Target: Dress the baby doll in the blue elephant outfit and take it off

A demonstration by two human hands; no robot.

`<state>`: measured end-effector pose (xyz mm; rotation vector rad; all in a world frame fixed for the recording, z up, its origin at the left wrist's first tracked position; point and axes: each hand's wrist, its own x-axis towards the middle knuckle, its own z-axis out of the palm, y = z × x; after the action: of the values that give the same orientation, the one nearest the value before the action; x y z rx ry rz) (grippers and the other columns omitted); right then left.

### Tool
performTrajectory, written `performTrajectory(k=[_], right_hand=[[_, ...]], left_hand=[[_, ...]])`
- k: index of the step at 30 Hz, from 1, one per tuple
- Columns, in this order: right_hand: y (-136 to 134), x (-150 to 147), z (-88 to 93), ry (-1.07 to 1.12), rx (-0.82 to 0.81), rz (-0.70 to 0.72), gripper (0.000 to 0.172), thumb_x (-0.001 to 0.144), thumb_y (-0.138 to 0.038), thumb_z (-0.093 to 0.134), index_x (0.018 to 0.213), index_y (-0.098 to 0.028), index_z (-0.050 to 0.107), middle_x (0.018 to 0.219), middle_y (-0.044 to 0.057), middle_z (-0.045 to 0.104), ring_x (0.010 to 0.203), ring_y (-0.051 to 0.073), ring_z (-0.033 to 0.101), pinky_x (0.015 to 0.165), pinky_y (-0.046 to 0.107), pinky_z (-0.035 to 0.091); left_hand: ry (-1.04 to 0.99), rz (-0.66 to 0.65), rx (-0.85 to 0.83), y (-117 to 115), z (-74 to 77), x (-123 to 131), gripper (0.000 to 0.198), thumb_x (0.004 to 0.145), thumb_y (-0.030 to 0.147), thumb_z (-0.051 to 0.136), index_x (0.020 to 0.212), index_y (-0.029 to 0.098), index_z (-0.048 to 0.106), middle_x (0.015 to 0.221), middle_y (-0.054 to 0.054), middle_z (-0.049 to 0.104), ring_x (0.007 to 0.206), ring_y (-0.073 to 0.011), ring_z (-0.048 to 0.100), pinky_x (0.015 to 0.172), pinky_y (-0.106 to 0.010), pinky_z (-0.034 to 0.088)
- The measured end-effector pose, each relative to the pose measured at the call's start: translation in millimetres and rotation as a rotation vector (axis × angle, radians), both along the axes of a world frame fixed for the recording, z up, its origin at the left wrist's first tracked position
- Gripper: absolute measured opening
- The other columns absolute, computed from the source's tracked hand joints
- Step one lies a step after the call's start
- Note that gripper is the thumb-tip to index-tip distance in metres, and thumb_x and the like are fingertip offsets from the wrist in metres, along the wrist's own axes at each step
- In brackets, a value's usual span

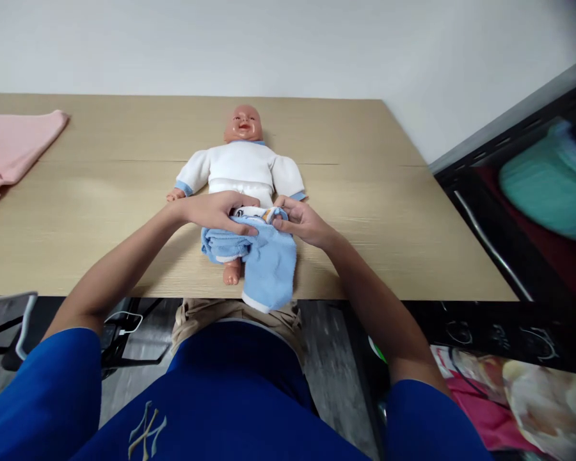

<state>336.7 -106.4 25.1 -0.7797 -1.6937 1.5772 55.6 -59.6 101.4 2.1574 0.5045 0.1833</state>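
Note:
A baby doll (242, 125) lies on its back on the wooden table (365, 211), head away from me, wearing a white top with blue cuffs (240, 165). Light blue trousers (264, 259) are bunched around its legs, one leg hanging over the table's front edge. My left hand (218, 211) grips the trousers' waistband at the doll's left hip, fingers closed. On the other side my right hand (300, 221) pinches the same waistband. One bare doll foot (231, 273) pokes out below the fabric.
A pink cloth (9, 150) lies at the table's far left. A dark shelf with a teal item (552, 182) stands on the right. Packaged goods (509, 390) sit low at right. A chair and cable (120, 323) are under the table's left.

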Motion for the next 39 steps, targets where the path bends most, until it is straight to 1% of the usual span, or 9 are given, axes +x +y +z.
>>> performTrajectory(k=[4, 8, 11, 15, 20, 24, 26, 33, 39], right_hand=[[-0.1, 11.2, 4.1, -0.077, -0.001, 0.138, 0.066, 0.092, -0.083, 0.09, 0.105, -0.022, 0.07, 0.087, -0.002, 0.063, 0.078, 0.015, 0.059, 0.068, 0.025, 0.049], [-2.8, 20.0, 8.4, -0.132, 0.073, 0.297, 0.053, 0.093, -0.067, 0.097, 0.092, -0.02, 0.073, 0.079, -0.005, 0.056, 0.073, 0.013, 0.052, 0.069, 0.026, 0.046], [-7.5, 18.1, 9.0, 0.004, 0.094, 0.208, 0.051, 0.095, -0.066, 0.094, 0.088, -0.022, 0.068, 0.087, -0.002, 0.059, 0.082, 0.016, 0.057, 0.078, 0.029, 0.051], [-12.8, 11.2, 7.3, 0.091, -0.073, 0.022, 0.048, 0.101, -0.071, 0.084, 0.115, -0.026, 0.073, 0.094, -0.001, 0.064, 0.085, 0.018, 0.06, 0.079, 0.03, 0.055], [-13.7, 9.4, 13.5, -0.099, -0.049, 0.126, 0.082, 0.082, -0.068, 0.102, 0.146, -0.025, 0.072, 0.12, 0.006, 0.078, 0.103, 0.024, 0.074, 0.083, 0.03, 0.063], [-13.8, 16.6, 16.7, -0.218, -0.015, 0.207, 0.052, 0.086, -0.064, 0.101, 0.106, -0.022, 0.078, 0.092, 0.001, 0.074, 0.082, 0.019, 0.068, 0.072, 0.029, 0.058], [-14.9, 19.6, 14.1, -0.17, -0.023, 0.166, 0.053, 0.091, -0.071, 0.094, 0.088, -0.023, 0.072, 0.08, -0.002, 0.064, 0.074, 0.017, 0.06, 0.069, 0.029, 0.053], [-23.4, 6.3, 5.2, -0.004, -0.216, -0.161, 0.068, 0.082, -0.091, 0.09, 0.099, -0.027, 0.076, 0.085, 0.0, 0.063, 0.076, 0.019, 0.06, 0.068, 0.031, 0.056], [-22.2, 10.2, 8.7, -0.011, -0.177, 0.19, 0.066, 0.084, -0.079, 0.098, 0.107, -0.022, 0.075, 0.086, -0.002, 0.069, 0.075, 0.015, 0.063, 0.065, 0.024, 0.055]], left_hand=[[-0.123, -0.006, -0.146, 11.2, -11.2, 2.3, 0.034, 0.094, 0.048, 0.091, 0.096, 0.022, 0.068, 0.081, 0.002, 0.061, 0.071, -0.0151, 0.055, 0.067, -0.029, 0.044], [-0.168, 0.061, -0.221, 11.6, -16.5, -1.4, 0.04, 0.093, 0.053, 0.094, 0.104, 0.021, 0.073, 0.088, -0.001, 0.069, 0.077, -0.0171, 0.064, 0.071, -0.028, 0.051], [-0.117, 0.004, -0.243, 10.2, -14.3, -3.3, 0.047, 0.083, 0.055, 0.103, 0.106, 0.022, 0.081, 0.097, -0.004, 0.077, 0.085, -0.0221, 0.073, 0.076, -0.031, 0.058], [-0.053, -0.118, -0.274, 12.1, -13.8, -3.2, 0.045, 0.079, 0.056, 0.106, 0.086, 0.021, 0.079, 0.081, -0.001, 0.074, 0.074, -0.0207, 0.069, 0.068, -0.03, 0.058], [-0.118, -0.049, -0.236, 10.3, -17.6, 5.3, 0.05, 0.088, 0.071, 0.096, 0.102, 0.024, 0.086, 0.099, -0.007, 0.083, 0.096, -0.0291, 0.079, 0.088, -0.039, 0.069], [-0.119, -0.016, -0.255, 5.9, -18.3, 10.7, 0.05, 0.097, 0.071, 0.089, 0.104, 0.022, 0.082, 0.096, -0.005, 0.081, 0.087, -0.0246, 0.076, 0.081, -0.035, 0.066], [-0.104, -0.058, -0.258, 6.2, -17.8, 10.2, 0.05, 0.098, 0.07, 0.088, 0.097, 0.021, 0.079, 0.087, -0.003, 0.076, 0.078, -0.0211, 0.071, 0.071, -0.031, 0.061], [-0.04, -0.203, -0.428, 13.6, -18.7, 2.4, 0.056, 0.078, 0.071, 0.105, 0.082, 0.021, 0.081, 0.073, -0.004, 0.074, 0.066, -0.023, 0.07, 0.062, -0.034, 0.062], [-0.121, -0.006, -0.33, 13.7, -26.4, 2.2, 0.066, 0.087, 0.086, 0.091, 0.092, 0.021, 0.082, 0.089, -0.007, 0.079, 0.085, -0.0266, 0.075, 0.08, -0.039, 0.069]])
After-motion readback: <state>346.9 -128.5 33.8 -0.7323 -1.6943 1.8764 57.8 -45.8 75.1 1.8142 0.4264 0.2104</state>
